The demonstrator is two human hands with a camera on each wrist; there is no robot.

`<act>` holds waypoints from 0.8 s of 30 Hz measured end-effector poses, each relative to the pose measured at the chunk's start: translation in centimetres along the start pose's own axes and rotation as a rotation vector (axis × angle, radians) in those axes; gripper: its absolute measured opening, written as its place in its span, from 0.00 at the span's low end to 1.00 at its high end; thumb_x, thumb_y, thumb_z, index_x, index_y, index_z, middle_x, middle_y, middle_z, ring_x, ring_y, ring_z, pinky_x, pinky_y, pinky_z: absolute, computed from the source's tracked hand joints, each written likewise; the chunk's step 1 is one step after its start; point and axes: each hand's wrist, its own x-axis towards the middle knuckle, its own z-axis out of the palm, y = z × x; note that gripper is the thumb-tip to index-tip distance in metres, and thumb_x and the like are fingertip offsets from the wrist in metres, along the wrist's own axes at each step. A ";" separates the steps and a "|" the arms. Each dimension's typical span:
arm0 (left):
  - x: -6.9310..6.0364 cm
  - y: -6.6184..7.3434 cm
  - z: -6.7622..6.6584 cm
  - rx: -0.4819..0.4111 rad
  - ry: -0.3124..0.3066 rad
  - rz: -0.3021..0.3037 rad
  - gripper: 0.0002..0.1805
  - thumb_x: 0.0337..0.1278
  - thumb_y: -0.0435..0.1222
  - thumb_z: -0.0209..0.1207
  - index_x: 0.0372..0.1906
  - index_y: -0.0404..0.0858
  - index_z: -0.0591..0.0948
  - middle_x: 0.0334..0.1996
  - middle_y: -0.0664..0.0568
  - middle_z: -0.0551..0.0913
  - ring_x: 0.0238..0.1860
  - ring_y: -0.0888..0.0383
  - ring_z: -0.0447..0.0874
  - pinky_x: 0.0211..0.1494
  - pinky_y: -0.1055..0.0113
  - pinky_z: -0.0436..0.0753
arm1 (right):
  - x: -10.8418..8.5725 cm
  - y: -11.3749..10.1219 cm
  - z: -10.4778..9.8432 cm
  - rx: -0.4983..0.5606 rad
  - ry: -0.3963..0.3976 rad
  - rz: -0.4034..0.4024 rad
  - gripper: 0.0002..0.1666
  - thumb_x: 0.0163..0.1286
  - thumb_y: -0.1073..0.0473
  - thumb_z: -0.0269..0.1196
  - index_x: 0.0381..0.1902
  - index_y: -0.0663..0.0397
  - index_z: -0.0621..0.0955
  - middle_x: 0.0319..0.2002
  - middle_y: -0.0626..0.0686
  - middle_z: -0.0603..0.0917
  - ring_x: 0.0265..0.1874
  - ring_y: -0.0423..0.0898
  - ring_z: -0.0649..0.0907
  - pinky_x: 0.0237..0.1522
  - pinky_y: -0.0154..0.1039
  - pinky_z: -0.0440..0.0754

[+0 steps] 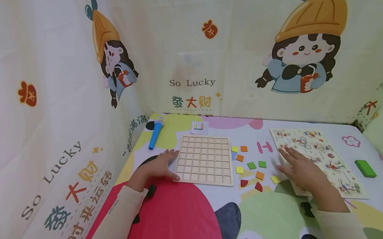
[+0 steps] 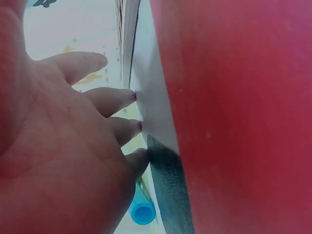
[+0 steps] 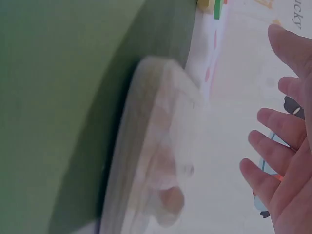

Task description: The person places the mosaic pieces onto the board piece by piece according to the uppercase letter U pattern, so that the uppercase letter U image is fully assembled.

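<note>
My left hand [image 1: 157, 166] lies at the left edge of a pale wooden grid board [image 1: 203, 161], fingers spread and thumb by its near left corner. Its fingers [image 2: 113, 101] look straight or slightly bent in the left wrist view, gripping nothing. Over the left side of a wooden picture puzzle board [image 1: 322, 160] is my right hand [image 1: 306, 171], fingers extended. The right wrist view shows that hand [image 3: 287, 141] apart from the puzzle board's thick edge [image 3: 129, 161]. Between the boards lie small yellow squares [image 1: 239, 170], orange squares [image 1: 259, 175], green squares [image 1: 251, 165] and red quarter-round pieces [image 1: 258, 187].
A blue toy microphone [image 1: 155, 133] lies behind my left hand. Behind the grid board is a small pattern card [image 1: 199, 127]. A green block [image 1: 365, 169] sits right of the puzzle board. Printed curtains [image 1: 240, 59] enclose the table's back and sides.
</note>
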 end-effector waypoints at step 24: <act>-0.7 0.3 0.8 0.032 -0.002 0.028 0.62 0.30 0.58 0.76 0.76 0.51 0.59 0.76 0.55 0.51 0.76 0.44 0.35 0.73 0.46 0.41 | 1.4 -4.1 1.4 0.244 -0.005 0.023 0.40 0.65 0.43 0.66 0.70 0.54 0.70 0.64 0.65 0.72 0.64 0.68 0.66 0.58 0.68 0.65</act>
